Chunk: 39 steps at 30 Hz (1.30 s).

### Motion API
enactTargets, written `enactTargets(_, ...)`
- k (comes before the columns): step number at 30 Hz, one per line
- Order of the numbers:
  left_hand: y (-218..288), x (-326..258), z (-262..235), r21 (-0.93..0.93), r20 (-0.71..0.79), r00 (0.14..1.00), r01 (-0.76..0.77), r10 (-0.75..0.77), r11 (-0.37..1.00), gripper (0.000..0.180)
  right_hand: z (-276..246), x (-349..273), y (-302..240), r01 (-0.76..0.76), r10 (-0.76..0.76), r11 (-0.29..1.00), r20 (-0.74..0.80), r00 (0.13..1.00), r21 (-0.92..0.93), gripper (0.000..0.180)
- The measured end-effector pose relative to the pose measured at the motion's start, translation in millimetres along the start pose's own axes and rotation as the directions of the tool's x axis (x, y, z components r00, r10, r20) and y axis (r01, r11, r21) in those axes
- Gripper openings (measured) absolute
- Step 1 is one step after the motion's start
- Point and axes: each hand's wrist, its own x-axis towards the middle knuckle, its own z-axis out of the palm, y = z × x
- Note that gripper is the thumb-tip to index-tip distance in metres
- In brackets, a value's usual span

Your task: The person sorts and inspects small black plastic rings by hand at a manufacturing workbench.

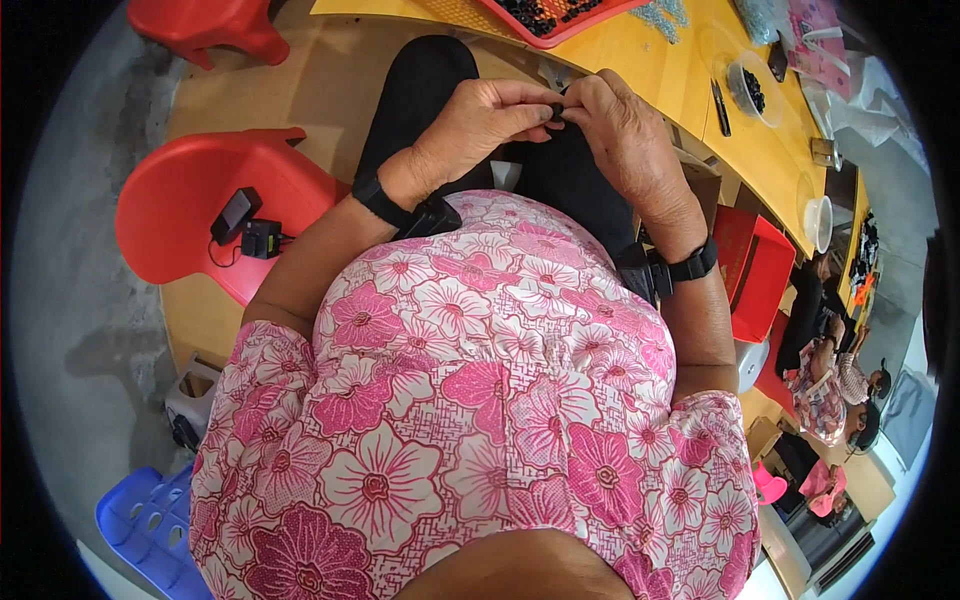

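Note:
Above my lap, both hands meet at the fingertips around a small black piece (558, 111). My left hand (478, 128) pinches it between thumb and fingers from the left. From the other side, my right hand (622, 128) closes its fingertips on the same piece. Fingers cover most of it, so its exact kind does not show. Each wrist wears a black strap with a small black device.
A yellow table (640, 62) carries a red basket (545, 38) of small black and orange parts, a clear bowl (742, 88) of black pieces and a black pen-like tool (721, 108). On my left, a red chair (180, 180) holds black devices. People (825, 375) sit at far right.

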Motion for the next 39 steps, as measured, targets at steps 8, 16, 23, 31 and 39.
enactTargets(8, -5.6, 2.3, -5.9, -0.19, 0.072, 0.996, 0.062, -0.049, 0.98, 0.026, -0.1, 9.1, 8.6, 0.024, -0.027, 0.999, 0.084, 0.996, 0.041, 0.015)
enactTargets(16, -9.0, 4.0, -9.4, -0.106, 0.051, 0.999, -0.007, 0.012, 0.994, 0.024, 20.5, 3.3, 19.4, -0.36, 0.294, 0.635, 0.217, 0.931, 0.684, 0.014)
enactTargets(23, -4.8, 1.7, -10.1, -0.052, -0.017, 0.998, -0.062, 0.061, 0.997, 0.026, 41.8, -5.2, 12.2, -0.382, 0.478, 0.13, 0.28, 0.833, 0.915, 0.016)
enactTargets(31, -13.6, 0.4, -14.6, -0.118, -0.02, 0.999, -0.051, 0.049, 0.992, 0.025, 45.0, -3.7, 16.0, -0.163, 0.255, 0.662, -0.015, 0.967, 0.732, 0.021)
enactTargets(39, -15.5, -0.9, -12.4, -0.275, 0.019, 1.0, 0.017, -0.013, 0.961, 0.026, 45.5, -8.6, 13.2, -0.135, 0.266, 0.641, -0.054, 0.962, 0.755, 0.02)
